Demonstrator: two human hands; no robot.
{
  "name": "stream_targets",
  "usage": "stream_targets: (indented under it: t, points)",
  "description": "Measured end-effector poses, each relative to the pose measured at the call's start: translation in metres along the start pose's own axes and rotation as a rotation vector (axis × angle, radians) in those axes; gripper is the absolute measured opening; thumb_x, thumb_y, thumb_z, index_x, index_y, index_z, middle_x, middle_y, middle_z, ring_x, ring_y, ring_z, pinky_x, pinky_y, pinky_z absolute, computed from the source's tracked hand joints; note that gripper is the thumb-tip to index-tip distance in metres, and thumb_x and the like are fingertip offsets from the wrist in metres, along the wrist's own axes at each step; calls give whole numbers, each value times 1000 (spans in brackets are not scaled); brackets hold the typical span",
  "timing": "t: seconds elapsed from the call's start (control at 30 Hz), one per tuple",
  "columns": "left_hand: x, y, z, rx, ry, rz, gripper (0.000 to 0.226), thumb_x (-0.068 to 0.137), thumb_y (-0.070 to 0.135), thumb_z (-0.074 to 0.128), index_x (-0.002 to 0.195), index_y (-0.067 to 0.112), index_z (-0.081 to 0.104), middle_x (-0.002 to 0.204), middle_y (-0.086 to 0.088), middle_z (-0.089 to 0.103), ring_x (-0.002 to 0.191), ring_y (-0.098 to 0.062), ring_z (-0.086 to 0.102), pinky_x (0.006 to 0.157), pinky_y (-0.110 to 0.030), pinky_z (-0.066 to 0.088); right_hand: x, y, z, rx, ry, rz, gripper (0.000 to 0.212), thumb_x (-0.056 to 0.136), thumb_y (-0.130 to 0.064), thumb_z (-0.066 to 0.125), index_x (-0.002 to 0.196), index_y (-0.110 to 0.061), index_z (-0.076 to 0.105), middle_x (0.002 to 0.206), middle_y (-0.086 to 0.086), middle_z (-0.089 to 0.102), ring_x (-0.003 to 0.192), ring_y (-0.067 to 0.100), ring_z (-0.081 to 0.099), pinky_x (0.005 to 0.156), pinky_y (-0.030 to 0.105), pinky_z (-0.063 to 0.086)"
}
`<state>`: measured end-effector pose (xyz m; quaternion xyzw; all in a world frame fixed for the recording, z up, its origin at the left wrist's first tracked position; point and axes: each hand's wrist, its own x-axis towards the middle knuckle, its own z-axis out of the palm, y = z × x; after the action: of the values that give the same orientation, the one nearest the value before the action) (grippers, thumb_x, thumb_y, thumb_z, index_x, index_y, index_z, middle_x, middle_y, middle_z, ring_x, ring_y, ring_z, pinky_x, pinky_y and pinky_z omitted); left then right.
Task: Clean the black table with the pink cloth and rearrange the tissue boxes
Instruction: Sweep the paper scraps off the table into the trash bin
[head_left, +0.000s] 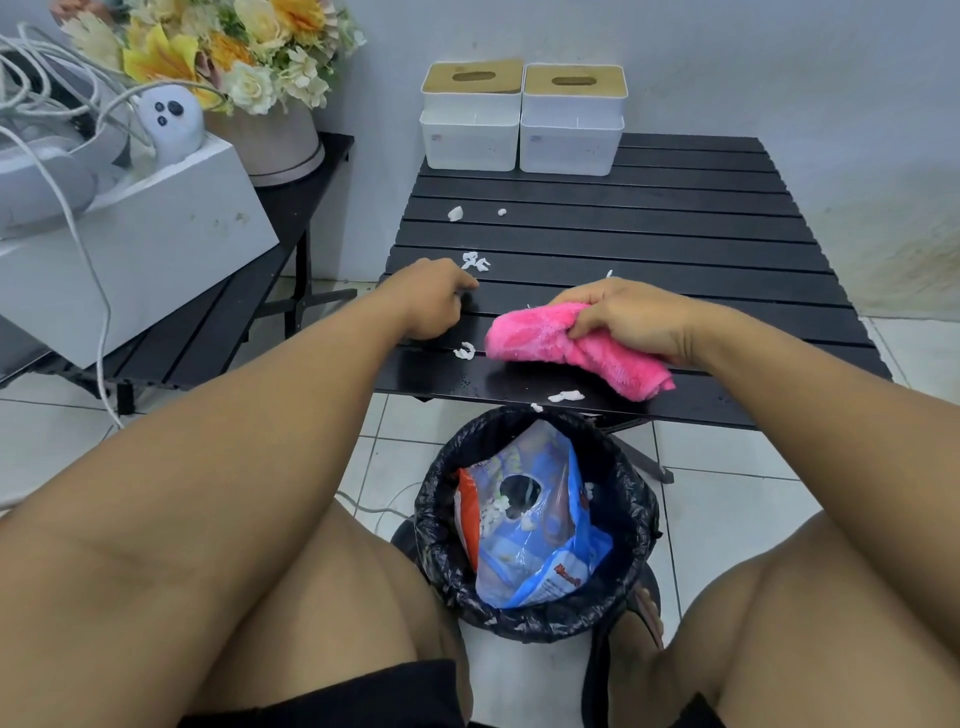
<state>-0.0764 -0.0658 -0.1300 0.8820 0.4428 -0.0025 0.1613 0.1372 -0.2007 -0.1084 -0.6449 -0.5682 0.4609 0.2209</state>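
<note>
The black slatted table (649, 228) stands in front of me. At its far edge two white tissue boxes with tan lids, left box (470, 117) and right box (571, 122), stand side by side against the wall. My right hand (631, 317) grips the bunched pink cloth (550, 345), which rests on the near part of the table. My left hand (434, 301) lies on the table's near left, fingers curled, beside white tissue scraps (475, 261). More scraps (464, 352) lie near the front edge.
A bin with a black liner (535, 519) holding a blue wrapper sits on the tiled floor between my knees, under the table's front edge. A second black table at left carries a white box (130, 260) with cables and a flower pot (270, 140).
</note>
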Motion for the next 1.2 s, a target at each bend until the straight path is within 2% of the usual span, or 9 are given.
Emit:
stream_targets:
  t: [0.17,0.43,0.53,0.67,0.73,0.8,1.0,1.1,1.2]
  points:
    - [1,0,0,3,-5,2,50,94,9,39,137,26,58,133,-10,63,127,-34,51,105,-38,43,-2,0,7,-102,-113,35,31,88,-6,52,98,-26,73,83,0,72,72,16,62,72,32,49]
    - [-4,2,-2,-1,12,18,47,96,10,39,135,25,60,135,-9,62,129,-34,48,104,-35,41,-10,-6,13,-35,-253,84,30,88,-1,52,96,-20,74,88,3,74,74,19,68,67,32,55]
    - [-4,2,-3,-6,7,14,48,95,9,39,134,25,61,134,-10,62,127,-34,50,101,-33,42,-10,-6,14,-8,-326,100,30,88,1,51,98,-16,74,90,8,73,76,24,69,75,41,57]
    - [-4,1,-3,-26,4,-6,49,95,11,41,139,27,56,138,-8,59,131,-31,48,105,-34,40,-9,-7,10,-7,-356,117,33,89,1,51,98,-19,75,93,9,74,79,26,70,78,42,57]
    - [-3,-3,-4,-43,6,-19,49,95,12,42,140,27,55,139,-8,58,132,-31,47,108,-37,40,-7,-10,3,14,-283,95,34,88,1,51,96,-21,75,93,6,75,80,23,71,75,36,58]
    - [-1,-10,-5,-58,13,-33,50,93,12,44,140,28,55,138,-9,60,130,-32,50,107,-39,42,-2,-14,-10,9,-118,52,33,88,1,52,97,-21,75,91,3,75,78,19,69,72,30,55]
    - [3,-28,-2,-26,96,-58,45,95,14,41,136,25,57,131,-6,64,122,-32,54,99,-42,47,40,-15,-39,-33,393,-36,27,87,-8,46,95,-16,71,77,3,68,65,18,57,65,31,47]
    - [11,-36,3,-32,151,-104,38,94,14,40,125,21,60,125,-7,66,115,-34,58,94,-45,49,71,-8,-42,-187,620,-35,25,88,-18,43,94,-17,67,85,4,69,78,27,61,75,39,48]
    - [22,-41,5,-90,191,-106,29,94,16,39,113,16,60,112,-8,68,105,-36,60,85,-46,51,98,-6,-46,-245,727,13,25,90,-21,45,99,-17,68,94,7,69,90,33,61,82,40,49]
